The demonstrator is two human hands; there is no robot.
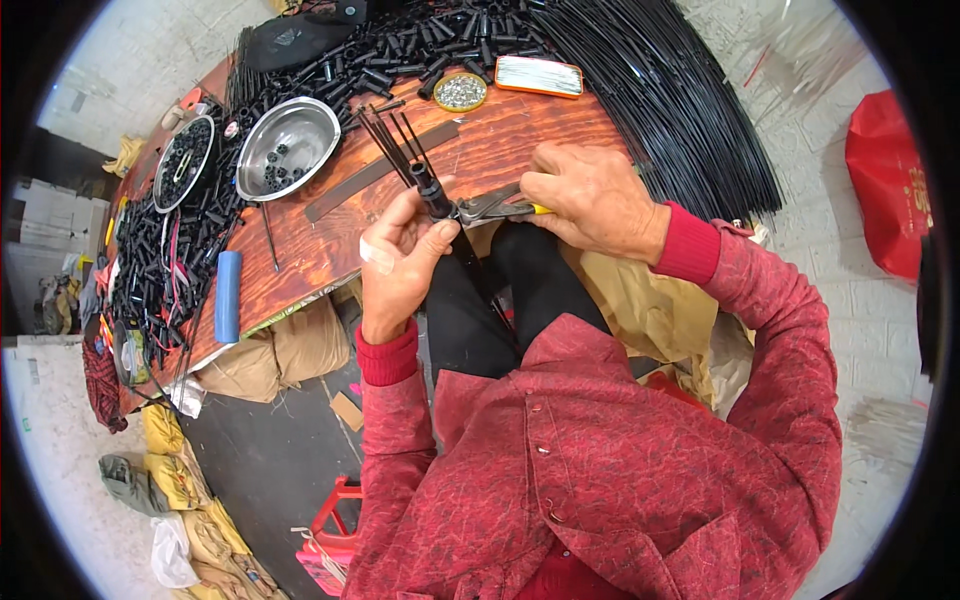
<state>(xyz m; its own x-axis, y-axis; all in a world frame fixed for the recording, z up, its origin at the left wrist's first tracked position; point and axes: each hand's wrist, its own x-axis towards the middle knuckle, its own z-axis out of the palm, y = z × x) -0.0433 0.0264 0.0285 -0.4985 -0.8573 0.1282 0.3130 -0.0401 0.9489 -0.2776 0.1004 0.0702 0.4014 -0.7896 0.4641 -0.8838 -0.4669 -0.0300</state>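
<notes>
Between the fingers and thumb of my left hand (400, 255) is a black shaft with thin black ribs (430, 190), resembling part of an umbrella frame. The ribs fan up over the table edge, and the lower end hangs down between my knees. White tape is wrapped around that hand. My right hand (595, 200) is closed around pliers (488, 206) with a yellow handle. Their jaws reach the shaft beside my left fingertips; whether they grip a wire there is too small to tell.
On the reddish wooden table (480, 150) lie a steel bowl (325, 125) with black pieces, a yellow dish of small metal parts (461, 92), an orange-rimmed tray of pins (538, 75), a blue cylinder (228, 297) and a flat dark bar (380, 172). Long black rods (690, 110) cover the right end.
</notes>
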